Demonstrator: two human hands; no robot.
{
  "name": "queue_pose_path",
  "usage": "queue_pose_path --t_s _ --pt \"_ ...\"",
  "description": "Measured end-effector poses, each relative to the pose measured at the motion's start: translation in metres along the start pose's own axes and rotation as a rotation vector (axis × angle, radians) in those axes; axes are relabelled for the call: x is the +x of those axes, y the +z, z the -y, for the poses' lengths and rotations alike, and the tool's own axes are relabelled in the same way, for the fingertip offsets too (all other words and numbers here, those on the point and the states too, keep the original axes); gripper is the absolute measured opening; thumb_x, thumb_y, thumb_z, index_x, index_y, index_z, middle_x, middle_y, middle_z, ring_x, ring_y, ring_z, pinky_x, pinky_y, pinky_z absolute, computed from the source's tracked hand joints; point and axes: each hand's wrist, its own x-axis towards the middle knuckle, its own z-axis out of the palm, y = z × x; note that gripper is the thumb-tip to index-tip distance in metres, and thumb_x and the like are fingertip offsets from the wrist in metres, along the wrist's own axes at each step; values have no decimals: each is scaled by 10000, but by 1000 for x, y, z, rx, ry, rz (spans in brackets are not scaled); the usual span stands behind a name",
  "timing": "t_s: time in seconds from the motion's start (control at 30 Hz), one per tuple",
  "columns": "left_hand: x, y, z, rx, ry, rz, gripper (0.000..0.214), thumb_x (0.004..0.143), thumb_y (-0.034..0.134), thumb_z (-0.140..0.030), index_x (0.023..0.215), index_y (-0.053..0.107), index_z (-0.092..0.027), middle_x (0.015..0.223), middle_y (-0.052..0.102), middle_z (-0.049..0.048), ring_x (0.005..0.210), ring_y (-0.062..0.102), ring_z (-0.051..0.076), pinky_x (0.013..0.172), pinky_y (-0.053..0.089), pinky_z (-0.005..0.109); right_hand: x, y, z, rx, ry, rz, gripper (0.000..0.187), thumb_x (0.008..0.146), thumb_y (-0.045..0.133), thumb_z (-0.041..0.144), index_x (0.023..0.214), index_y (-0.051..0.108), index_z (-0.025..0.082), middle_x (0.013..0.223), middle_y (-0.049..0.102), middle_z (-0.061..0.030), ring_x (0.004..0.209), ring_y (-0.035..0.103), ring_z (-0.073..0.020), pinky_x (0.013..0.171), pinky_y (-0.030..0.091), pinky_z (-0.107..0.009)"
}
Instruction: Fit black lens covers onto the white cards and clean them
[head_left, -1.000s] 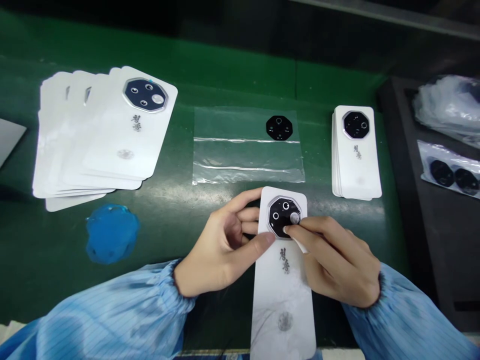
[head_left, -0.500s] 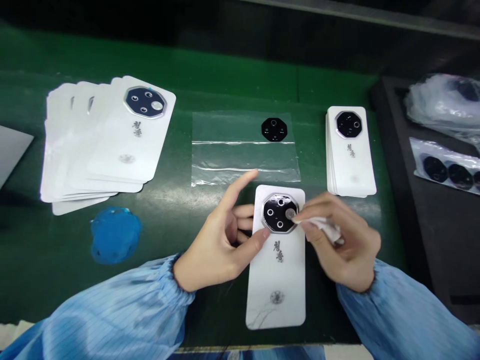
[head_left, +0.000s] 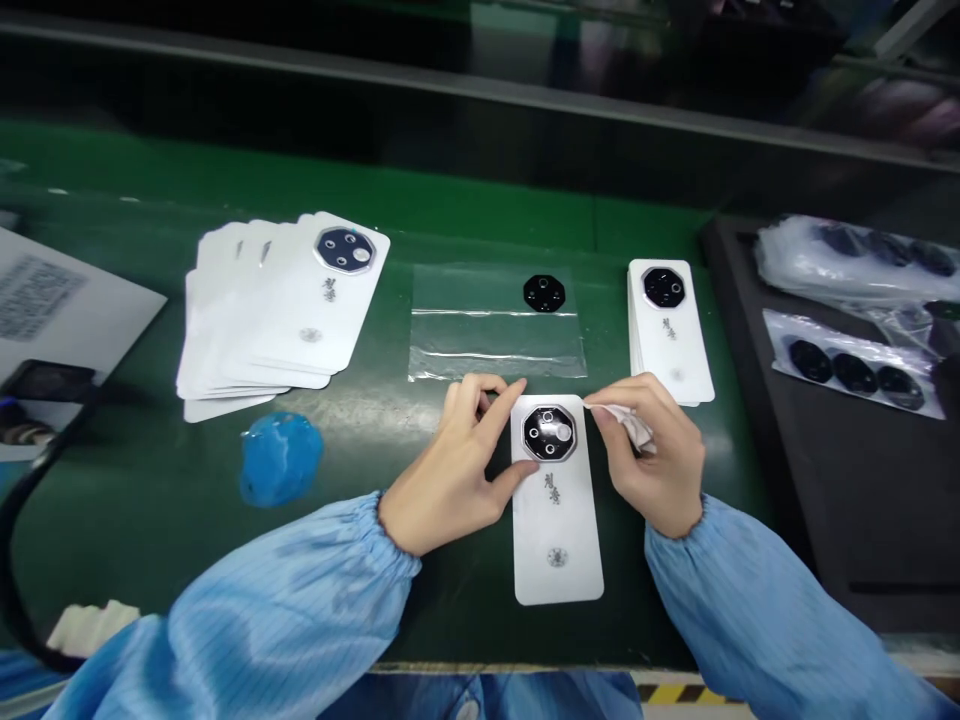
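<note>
A white phone back cover (head_left: 559,530) lies on the green table in front of me, with a black octagonal camera plate (head_left: 540,447) near its top. My left hand (head_left: 461,470) grips its upper left side, thumb on the face below the camera ring and index finger at the top corner. Pinched in my right hand (head_left: 660,450) is a crumpled white cloth (head_left: 634,428), its tip by the cover's upper right corner. Beyond the cover, a clear plastic bag (head_left: 480,335) lies flat with a loose black octagonal plate (head_left: 544,293) on it.
Fanned white covers (head_left: 247,320) lie to the left, near a blue jelly-like blob (head_left: 281,458). A neat stack of covers (head_left: 679,360) stands at the right. Beyond it, a dark tray (head_left: 847,500) holds bagged black plates (head_left: 855,372). A printed sheet (head_left: 97,290) and black cable (head_left: 19,490) are far left.
My right hand has moved the cloth from the camera plate to the cover's upper right corner. My left index finger has come down to the top left corner. The camera view has shifted.
</note>
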Motion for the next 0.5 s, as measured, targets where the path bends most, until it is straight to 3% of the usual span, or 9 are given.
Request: queue_pose_path --t_s 0.1,0.2,0.37,0.5 --pt "16 -3 0 -18 11 -140 454 840 634 -299 1246 492 -153 1153 455 104 1120 453 220 963 455 375 6 4 -4 -26 -6 -34 165 875 541 73 916 630 207 863 601 -33 803 586 -181 713 468 -337" --pt "54 -7 7 27 -1 -243 218 881 576 -252 1076 562 -157 1067 531 75 1036 541 172 946 460 309 11 6 -9 -38 -13 -58 150 895 522 90 905 624 200 866 597 -41 825 585 -187 746 467 -347" --pt "122 -10 20 127 -118 -275 307 856 622 -325 1050 560 -95 1080 546 137 958 589 227 865 487 358 14 3 -19 -44 -25 -39 140 914 500 123 909 617 200 866 597 -45 830 589 -194 740 470 -344" --pt "143 -10 15 200 -241 -231 435 747 741 -379 996 563 -68 1097 553 186 991 588 311 844 487 430 14 2 -23 -42 -21 -4 140 920 491 139 906 614 203 869 594 -44 839 595 -192 751 476 -334"
